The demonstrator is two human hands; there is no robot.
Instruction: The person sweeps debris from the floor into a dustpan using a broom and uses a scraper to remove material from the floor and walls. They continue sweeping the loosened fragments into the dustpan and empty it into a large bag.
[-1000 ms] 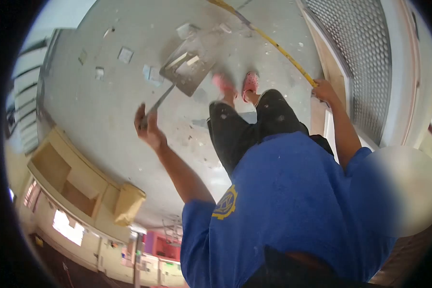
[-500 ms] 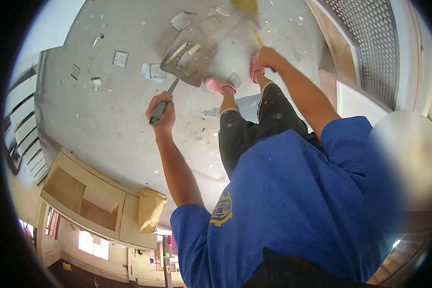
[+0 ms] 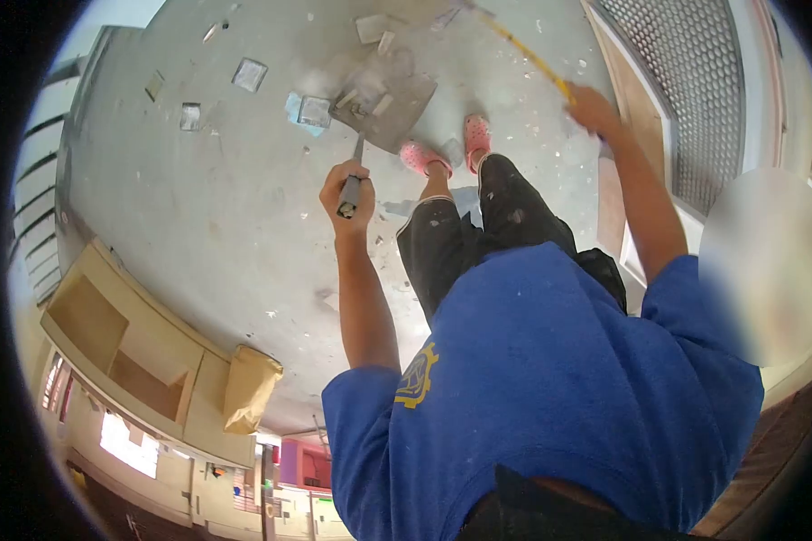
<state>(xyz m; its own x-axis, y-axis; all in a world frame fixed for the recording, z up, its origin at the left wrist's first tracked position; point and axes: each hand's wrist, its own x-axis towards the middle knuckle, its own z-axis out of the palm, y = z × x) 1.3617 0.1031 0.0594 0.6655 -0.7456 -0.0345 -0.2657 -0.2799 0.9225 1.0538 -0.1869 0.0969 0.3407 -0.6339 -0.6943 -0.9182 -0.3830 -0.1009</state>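
Note:
My left hand [image 3: 341,185] is closed around the grey handle of a dustpan [image 3: 412,101], whose flat pan rests on the floor. Several pale scraps [image 3: 382,105] lie in the pan. Out to the right, my right hand [image 3: 594,113] grips the yellow stick of a broom [image 3: 523,50]. The stick slants up and left to the top edge of the view, where the broom's head is mostly cut off. Pale debris [image 3: 370,29] lies on the floor beyond the pan, and that area looks slightly blurred.
Square flat pieces [image 3: 250,75] and a blue scrap [image 3: 294,110] are scattered on the grey floor [image 3: 244,207]. A wooden shelf unit [image 3: 135,343] and brown paper bag [image 3: 252,388] stand lower left. To the right is a metal mesh panel [image 3: 686,99]. Pink clogs [image 3: 477,133] are near the pan.
My right hand has swung right with the broom, and its yellow head has mostly left the view at the top. The dustpan and left hand appear further right; the whole view has also shifted.

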